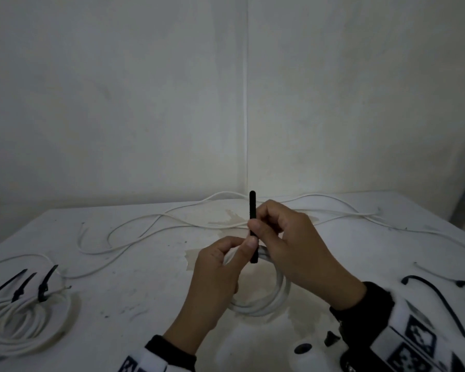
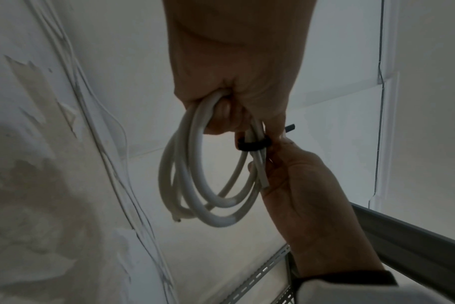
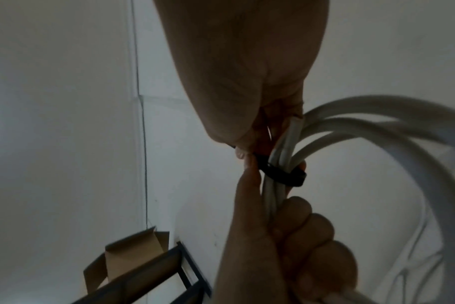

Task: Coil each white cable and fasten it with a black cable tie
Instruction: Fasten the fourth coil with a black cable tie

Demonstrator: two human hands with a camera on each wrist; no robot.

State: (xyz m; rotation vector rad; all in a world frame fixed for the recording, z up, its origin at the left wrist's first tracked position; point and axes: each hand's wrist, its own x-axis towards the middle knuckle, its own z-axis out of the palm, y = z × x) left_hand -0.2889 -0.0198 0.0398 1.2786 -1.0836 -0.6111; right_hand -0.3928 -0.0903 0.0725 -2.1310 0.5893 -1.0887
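Note:
A small coil of white cable [image 1: 263,299] hangs between both hands just above the white table [image 1: 118,264]. My left hand [image 1: 239,247] grips the coil's bunched strands at the top, its fingers curled round them [image 2: 229,107]. A black cable tie [image 1: 252,224] is looped around that bunch [image 2: 252,145] and its tail stands straight up. My right hand [image 1: 261,226] pinches the tail just above the loop. In the right wrist view the tie [image 3: 281,174] circles the strands right above the left hand's fingers [image 3: 294,216].
Tied coils [image 1: 16,320] with black ties lie at the table's left front. Loose white cables [image 1: 156,224] snake across the far half. Spare black ties [image 1: 438,299] lie at the right front. A wall stands close behind the table.

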